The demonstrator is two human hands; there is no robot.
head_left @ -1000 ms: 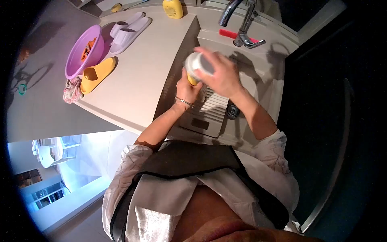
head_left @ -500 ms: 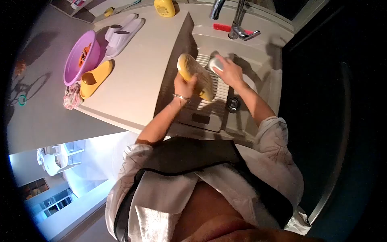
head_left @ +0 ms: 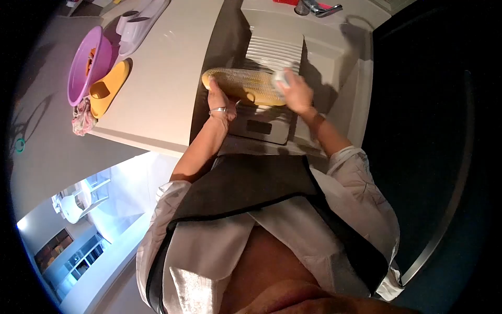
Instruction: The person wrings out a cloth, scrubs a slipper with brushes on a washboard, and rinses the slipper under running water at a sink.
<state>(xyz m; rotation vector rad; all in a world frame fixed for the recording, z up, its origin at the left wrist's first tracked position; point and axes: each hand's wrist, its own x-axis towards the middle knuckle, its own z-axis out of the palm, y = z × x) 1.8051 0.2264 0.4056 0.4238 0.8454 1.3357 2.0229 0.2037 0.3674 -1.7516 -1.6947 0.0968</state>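
Observation:
A yellow slipper lies sideways over the ribbed washboard in the sink, its patterned sole facing up. My left hand grips it near its left end, fingers wrapped round the edge. At its right end, my right hand is closed on a white brush, which touches the sole; the brush is blurred. A second yellow slipper rests on the counter, leaning by the purple basin.
White slippers lie on the counter at the upper left. A pink and white cloth sits at the counter's edge. The faucet base and something red are at the sink's back.
The slipper in my left hand has turned from end-on to lying sideways, sole up. My right hand has brought the brush onto its right end. The view has tilted down.

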